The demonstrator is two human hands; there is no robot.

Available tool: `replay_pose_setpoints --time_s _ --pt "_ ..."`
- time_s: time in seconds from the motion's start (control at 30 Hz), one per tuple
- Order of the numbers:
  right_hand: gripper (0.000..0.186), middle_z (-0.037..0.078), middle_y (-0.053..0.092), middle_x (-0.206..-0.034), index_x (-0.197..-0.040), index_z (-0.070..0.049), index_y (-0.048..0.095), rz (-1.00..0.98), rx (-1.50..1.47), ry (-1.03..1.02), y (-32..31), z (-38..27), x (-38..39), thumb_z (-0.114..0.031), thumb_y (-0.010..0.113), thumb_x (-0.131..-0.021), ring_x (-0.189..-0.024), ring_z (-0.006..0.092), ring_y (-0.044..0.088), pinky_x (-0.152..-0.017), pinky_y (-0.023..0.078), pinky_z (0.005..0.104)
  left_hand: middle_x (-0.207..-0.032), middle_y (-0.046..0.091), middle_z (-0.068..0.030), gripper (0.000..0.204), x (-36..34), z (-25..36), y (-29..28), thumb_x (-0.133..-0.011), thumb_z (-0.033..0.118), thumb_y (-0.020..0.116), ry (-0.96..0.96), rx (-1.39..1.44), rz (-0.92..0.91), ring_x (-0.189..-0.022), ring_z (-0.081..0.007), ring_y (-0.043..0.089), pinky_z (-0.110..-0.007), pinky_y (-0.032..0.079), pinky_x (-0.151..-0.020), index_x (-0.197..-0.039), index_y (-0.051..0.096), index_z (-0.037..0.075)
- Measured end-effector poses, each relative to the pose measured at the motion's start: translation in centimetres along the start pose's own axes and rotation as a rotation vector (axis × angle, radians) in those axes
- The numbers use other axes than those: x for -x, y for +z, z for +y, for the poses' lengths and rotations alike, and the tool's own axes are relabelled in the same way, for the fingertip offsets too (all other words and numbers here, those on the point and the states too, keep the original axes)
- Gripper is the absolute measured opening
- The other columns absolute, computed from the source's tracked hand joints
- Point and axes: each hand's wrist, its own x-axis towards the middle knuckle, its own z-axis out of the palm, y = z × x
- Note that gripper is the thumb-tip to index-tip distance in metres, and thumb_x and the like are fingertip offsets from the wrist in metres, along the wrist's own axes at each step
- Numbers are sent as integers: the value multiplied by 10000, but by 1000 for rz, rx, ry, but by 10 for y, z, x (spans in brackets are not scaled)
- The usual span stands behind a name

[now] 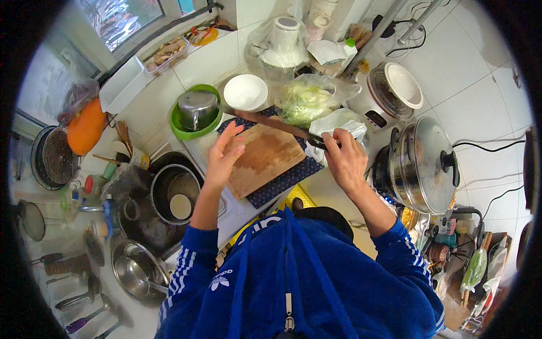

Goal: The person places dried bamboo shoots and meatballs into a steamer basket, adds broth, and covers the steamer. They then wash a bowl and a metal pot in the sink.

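Observation:
My right hand [345, 159] grips the black handle of a long kitchen knife [274, 124]. The brownish blade points left, above the far part of a wooden cutting board [265, 161]. Wet, darker patches mark the board, which lies on a dark patterned cloth [293, 179]. Over the board's left edge, my left hand [224, 155] is raised with its fingers apart and holds nothing. Beyond the knife sits a clear plastic bag of pale green leafy vegetable [307, 101]. A crumpled white plastic bag [341, 121] lies just past my right hand.
At the back stand a white bowl [245, 92] and a green basin [180, 133] holding a metal pot [197, 107]. To the left is a sink with a large pot [161, 198] in it. A lidded steamer [432, 164] and a white cooker [375, 96] flank the right side.

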Motion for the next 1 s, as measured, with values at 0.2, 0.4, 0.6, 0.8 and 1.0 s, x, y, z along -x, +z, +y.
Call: replay_pose_setpoints --time_s 0.2,0.4,0.6,0.8,1.0 --pt "266 20 517 -807 -897 -111 583 107 97 -57 4 -1 -3 -105 558 -633 -717 186 493 -595 386 298 -1319 395 -121 602 11 -2 19 -847 -33 461 56 320 -71 -1201 -205 395 -344 342 -983 -1380 206 80" --pt "325 15 539 -820 -891 -114 598 103 88 11 9 -11 -6 -21 586 -579 -752 191 528 -643 413 310 -1363 331 -141 611 16 0 17 -873 21 460 113 525 -121 -1252 -234 336 -387 292 -1019 -1393 152 107" --pt "246 63 580 -752 -878 -133 591 -223 -270 112 11 -11 -9 -107 620 -635 -672 267 573 -573 441 383 -1353 328 -164 698 8 2 31 -815 161 595 112 550 -129 -1221 -269 364 -449 310 -995 -1385 193 126" --pt "298 136 621 -740 -938 -157 611 -569 -628 229 7 -25 1 -211 684 -655 -696 326 606 -608 481 419 -1229 471 -139 450 11 -19 66 -838 120 556 -125 833 -240 -1138 -280 459 -453 366 -956 -1258 396 90" --pt "285 141 618 -735 -886 -63 583 -673 -771 171 8 -12 -3 -167 693 -645 -692 306 610 -625 476 355 -1175 513 -106 342 3 -33 13 -868 117 514 -181 944 -65 -1091 -281 486 -460 376 -942 -1203 450 88"
